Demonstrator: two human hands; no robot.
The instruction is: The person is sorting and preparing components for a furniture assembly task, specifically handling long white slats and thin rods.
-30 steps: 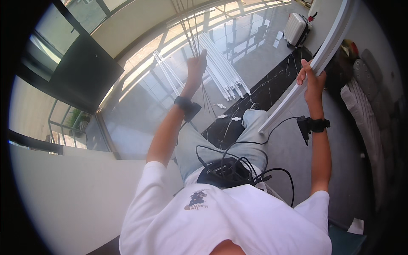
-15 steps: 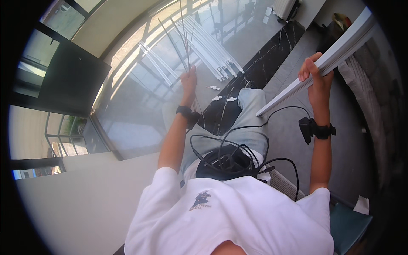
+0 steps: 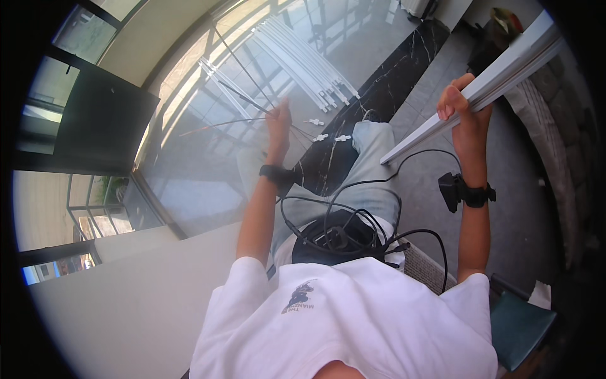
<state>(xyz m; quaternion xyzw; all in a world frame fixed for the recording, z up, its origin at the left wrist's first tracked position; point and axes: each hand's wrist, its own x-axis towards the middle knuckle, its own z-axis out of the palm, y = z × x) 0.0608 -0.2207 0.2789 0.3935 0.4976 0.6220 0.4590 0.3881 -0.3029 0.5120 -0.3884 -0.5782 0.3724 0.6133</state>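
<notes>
My left hand (image 3: pixel 279 123) is closed round several thin metal rods (image 3: pixel 243 65), which fan out above and to the left of it over the floor. In my right hand (image 3: pixel 466 110) is a long white rail (image 3: pixel 420 136) with grooves along it, slanting from near my knee up to the far right. My fingers curl over its edge. Small white connectors (image 3: pixel 343 138) lie on the floor between my left hand and my leg. Beyond them rests a row of long white strips (image 3: pixel 303 60), with a few separate white strips (image 3: pixel 208 69) to their left.
Black cables (image 3: pixel 353 215) loop over my lap, one running to the right wrist device (image 3: pixel 449 192). A black marble band (image 3: pixel 404 79) crosses the floor. A pale suitcase (image 3: pixel 416 7) stands at the back, and a dark green bag (image 3: pixel 522 325) lies at right.
The rods in my left hand have spread apart and swung leftward from a near-upright bundle. My right hand still grips the white rail, shifted only slightly.
</notes>
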